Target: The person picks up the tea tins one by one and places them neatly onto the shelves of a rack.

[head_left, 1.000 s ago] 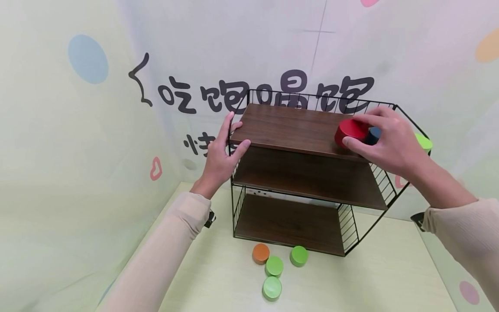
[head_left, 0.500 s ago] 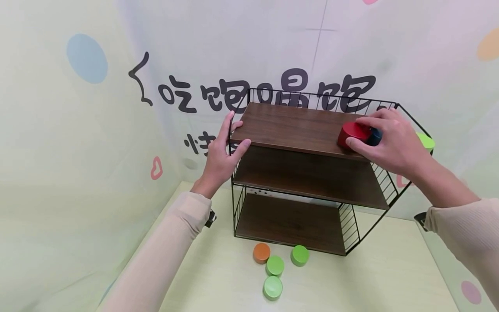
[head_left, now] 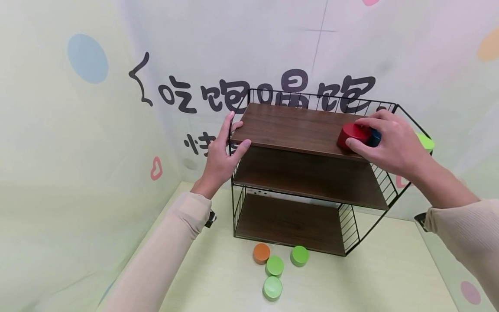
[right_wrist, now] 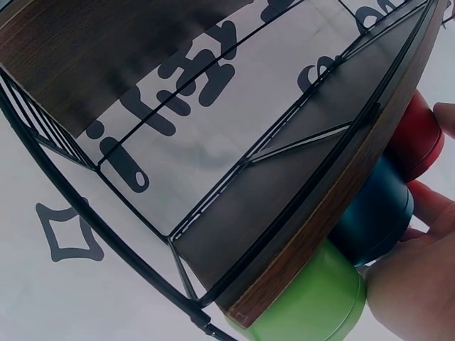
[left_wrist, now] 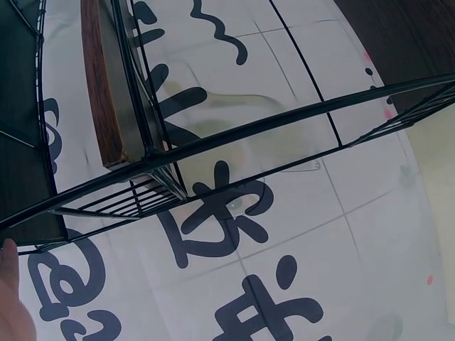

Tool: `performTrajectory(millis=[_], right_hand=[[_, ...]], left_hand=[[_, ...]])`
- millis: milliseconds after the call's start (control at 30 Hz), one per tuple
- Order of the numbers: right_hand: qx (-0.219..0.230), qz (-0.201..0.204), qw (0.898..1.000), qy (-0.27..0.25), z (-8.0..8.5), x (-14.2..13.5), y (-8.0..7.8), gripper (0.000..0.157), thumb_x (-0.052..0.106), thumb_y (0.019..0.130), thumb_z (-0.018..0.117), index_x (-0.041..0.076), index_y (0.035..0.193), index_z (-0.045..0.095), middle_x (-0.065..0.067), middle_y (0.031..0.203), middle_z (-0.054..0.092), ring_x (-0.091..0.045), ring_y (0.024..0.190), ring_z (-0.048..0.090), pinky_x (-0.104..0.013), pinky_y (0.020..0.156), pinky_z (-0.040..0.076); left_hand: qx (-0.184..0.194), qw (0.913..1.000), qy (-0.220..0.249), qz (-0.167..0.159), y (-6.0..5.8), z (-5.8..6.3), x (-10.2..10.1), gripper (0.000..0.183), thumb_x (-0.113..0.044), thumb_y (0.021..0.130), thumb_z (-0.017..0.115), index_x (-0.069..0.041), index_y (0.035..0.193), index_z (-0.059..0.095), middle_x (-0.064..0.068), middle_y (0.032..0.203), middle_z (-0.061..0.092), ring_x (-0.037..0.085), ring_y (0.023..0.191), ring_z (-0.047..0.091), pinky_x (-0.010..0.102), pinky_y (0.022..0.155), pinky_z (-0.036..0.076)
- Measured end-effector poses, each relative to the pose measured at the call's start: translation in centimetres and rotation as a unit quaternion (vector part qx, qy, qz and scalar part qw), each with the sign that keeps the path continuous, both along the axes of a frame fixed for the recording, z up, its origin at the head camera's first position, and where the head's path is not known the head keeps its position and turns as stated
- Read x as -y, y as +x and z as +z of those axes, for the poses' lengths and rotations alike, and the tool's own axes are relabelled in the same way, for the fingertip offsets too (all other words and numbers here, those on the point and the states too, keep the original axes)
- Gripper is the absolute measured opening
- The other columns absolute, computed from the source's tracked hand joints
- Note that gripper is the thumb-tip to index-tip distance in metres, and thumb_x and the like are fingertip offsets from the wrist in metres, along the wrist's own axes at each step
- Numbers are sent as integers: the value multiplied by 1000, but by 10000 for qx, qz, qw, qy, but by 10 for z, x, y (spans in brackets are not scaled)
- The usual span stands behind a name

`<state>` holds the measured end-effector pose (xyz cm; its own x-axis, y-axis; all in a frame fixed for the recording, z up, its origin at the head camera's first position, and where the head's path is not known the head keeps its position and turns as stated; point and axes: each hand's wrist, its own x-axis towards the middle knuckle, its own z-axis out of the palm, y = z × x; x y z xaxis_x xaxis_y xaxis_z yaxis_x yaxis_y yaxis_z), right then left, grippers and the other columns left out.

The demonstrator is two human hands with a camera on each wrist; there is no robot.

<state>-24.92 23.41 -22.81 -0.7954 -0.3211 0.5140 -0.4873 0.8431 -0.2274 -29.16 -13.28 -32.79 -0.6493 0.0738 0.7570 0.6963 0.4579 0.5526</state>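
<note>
A three-tier rack (head_left: 288,125) with dark wooden boards and a black wire frame stands before me. My left hand (head_left: 220,160) grips its upper left corner, thumb on the top board's front edge and fingers round the side frame. At the right of the top board, my right hand (head_left: 399,145) holds a round red canister (head_left: 351,136) between thumb and fingers. Right beside it is a dark blue canister (right_wrist: 373,213), partly hidden by that hand in the head view. A bright green canister (right_wrist: 306,305) stands at the board's right end.
On the pale table (head_left: 390,277), in front of the rack, lie an orange canister (head_left: 261,253), two bright green ones and a paler green canister (head_left: 272,288). A printed cloth wall (head_left: 187,43) hangs close behind and to the left.
Over the last second my right hand and the red canister have shifted slightly right, closer to the blue canister. My left hand has kept its place on the rack.
</note>
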Motion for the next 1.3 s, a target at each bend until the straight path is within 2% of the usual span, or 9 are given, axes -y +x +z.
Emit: performTrajectory(millis=[500, 733, 767, 867, 1000, 1067, 1100, 1200, 1300], right_hand=[[-56, 84, 9999, -1, -1, 1, -1, 50, 28, 87, 71, -1, 127, 65, -21, 114, 56, -38, 102, 49, -53, 78, 39], [-489, 304, 9973, -451, 2, 1, 12, 50, 23, 84, 74, 5, 129, 65, -18, 124, 55, -35, 114, 49, -55, 85, 40], [-551, 344, 9963, -554, 2, 1, 16, 50, 22, 83, 74, 7, 130, 65, -17, 125, 55, -32, 115, 49, -53, 86, 40], [-856, 545, 9915, -816, 2, 0, 27, 51, 16, 81, 76, 9, 130, 65, -14, 125, 57, -19, 114, 50, -34, 89, 39], [-1333, 929, 9799, -1156, -3, -2, 39, 49, 12, 77, 79, 4, 125, 68, -15, 122, 61, -4, 110, 48, -13, 83, 34], [-1482, 1214, 9723, -1339, -8, 0, 44, 46, 16, 79, 77, 0, 121, 69, -18, 119, 62, -2, 110, 48, -13, 83, 36], [-1536, 1337, 9691, -1394, -11, 1, 47, 46, 24, 82, 77, -2, 119, 69, -19, 117, 62, -2, 111, 49, -14, 84, 36], [-1557, 1751, 9599, -1541, -23, 7, 55, 55, 41, 87, 71, -6, 117, 69, -23, 113, 62, -3, 113, 51, -16, 91, 37], [-1431, 1979, 9572, -1552, -38, 12, 62, 66, 54, 89, 65, -5, 118, 68, -22, 113, 62, -6, 115, 52, -19, 97, 35]], left_hand=[[21, 10000, -13, -7, 1, 0, 1, 73, -28, 97, 65, -21, 158, 26, -1, 141, 58, 15, 133, 48, 41, 108, 35], [-91, 10000, -10, -21, 0, 1, 0, 73, -27, 97, 66, -15, 158, 28, 1, 140, 59, 16, 134, 48, 41, 108, 35], [-98, 9999, -5, -24, 0, 1, 0, 73, -27, 97, 66, -15, 158, 28, 2, 140, 59, 15, 134, 48, 41, 108, 35], [-81, 10000, 16, -32, 0, 1, -1, 72, -27, 97, 65, -17, 158, 28, 2, 140, 59, 14, 135, 47, 40, 108, 35], [-50, 10000, 38, -35, 0, 2, -1, 72, -29, 97, 65, -21, 158, 27, 1, 140, 59, 13, 135, 46, 40, 108, 35], [-11, 10000, 29, -24, 1, 2, -1, 72, -30, 97, 65, -22, 158, 27, 0, 140, 58, 12, 135, 45, 40, 107, 35], [7, 10000, 31, -29, 1, 2, -1, 72, -30, 97, 65, -22, 158, 27, -1, 140, 58, 12, 135, 45, 40, 107, 35], [56, 10000, 36, -33, 2, 2, -1, 73, -31, 97, 65, -22, 158, 27, -1, 141, 58, 11, 136, 45, 40, 106, 35], [73, 10000, 43, -30, 2, 1, 0, 73, -31, 97, 65, -20, 158, 27, -1, 141, 58, 11, 136, 44, 39, 105, 35]])
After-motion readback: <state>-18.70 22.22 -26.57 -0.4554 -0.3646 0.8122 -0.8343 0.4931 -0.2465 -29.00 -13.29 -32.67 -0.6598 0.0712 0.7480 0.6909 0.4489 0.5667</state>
